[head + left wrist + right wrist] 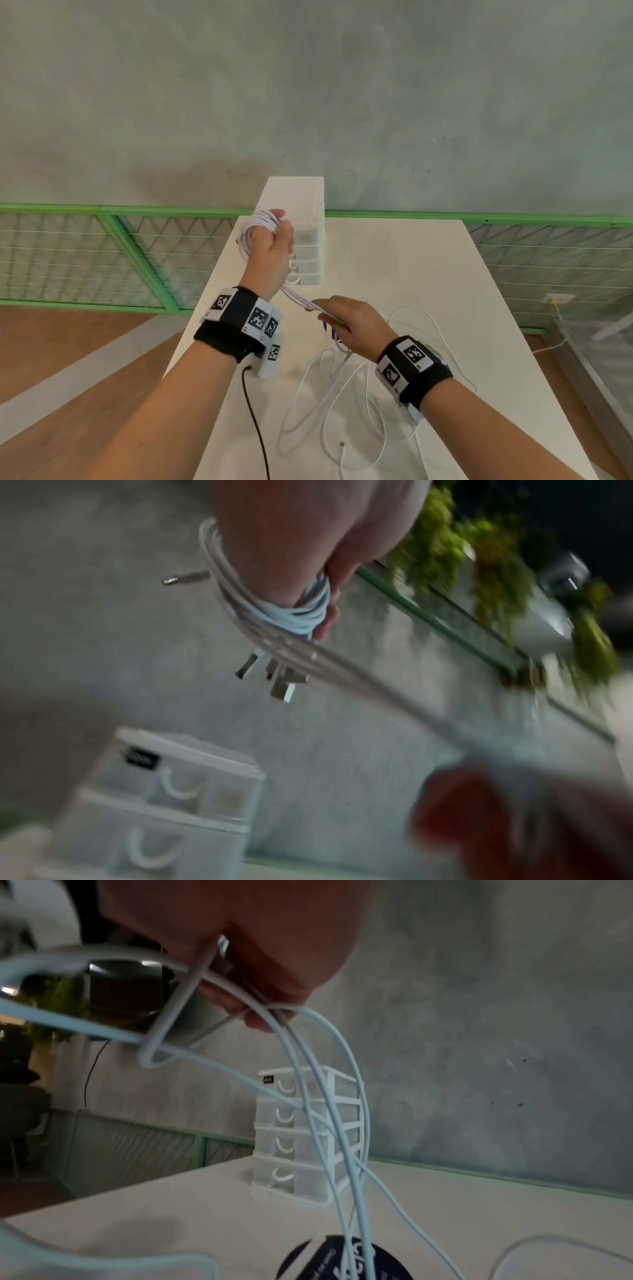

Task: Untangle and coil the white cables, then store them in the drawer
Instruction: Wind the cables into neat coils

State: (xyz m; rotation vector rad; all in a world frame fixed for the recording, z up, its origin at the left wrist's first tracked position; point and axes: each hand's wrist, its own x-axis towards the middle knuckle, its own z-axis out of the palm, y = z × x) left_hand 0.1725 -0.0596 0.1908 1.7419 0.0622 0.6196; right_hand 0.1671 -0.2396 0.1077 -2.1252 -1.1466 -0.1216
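My left hand [274, 240] is raised above the table with several turns of white cable [255, 226] wound round it; its fingers curl on the coil [301, 615], and USB plugs [281, 680] hang below. A taut bundle of strands [301, 299] runs down to my right hand [346, 318], which pinches them. Loose white cable loops [335, 404] trail from that hand onto the white table [479, 308]. The white drawer unit [301, 222] stands at the table's far edge, just behind my left hand, its drawers [291, 1139] closed.
A black cable [255, 418] runs off the table's near-left edge. A dark round label [342, 1259] lies on the table under my right hand. A green mesh railing [102, 257] and a grey wall stand behind. A wall socket [560, 299] is at right.
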